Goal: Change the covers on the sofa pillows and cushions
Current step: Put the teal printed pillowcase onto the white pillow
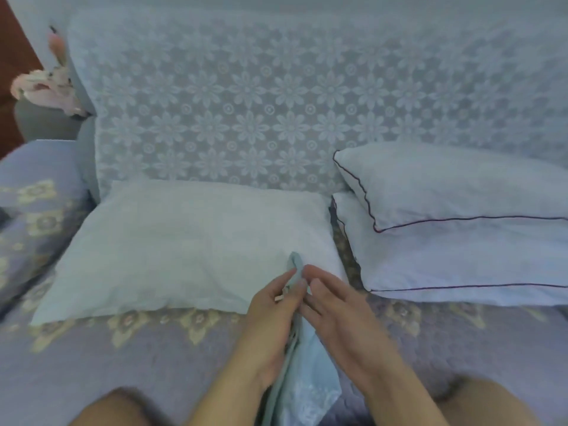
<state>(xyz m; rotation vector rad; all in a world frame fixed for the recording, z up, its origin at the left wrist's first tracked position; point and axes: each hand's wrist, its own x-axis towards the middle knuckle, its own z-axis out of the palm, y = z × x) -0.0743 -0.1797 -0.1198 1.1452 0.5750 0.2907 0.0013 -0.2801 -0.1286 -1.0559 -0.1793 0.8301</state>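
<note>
- Gripping a bunched light-blue pillow cover, the left hand has its thumb and fingers curled round the gathered cloth — the top end pokes up just above the fingertips, the rest hangs down between the forearms.
- Right hand lies just beside the cloth, fingers fairly straight; whether they pinch it or only touch it I cannot tell.
- White pillow lies flat on the sofa seat straight ahead, against the lace-draped backrest; it looks bare, awaiting this cover.
- Two more white pillows with dark piping are stacked to the right, upper pillow on lower pillow — apparently also uncovered.
- Judged progress: early. Old covers seem to be off; no pillow visibly wears a new one, so finding the opening and sleeving all three remains.
</note>
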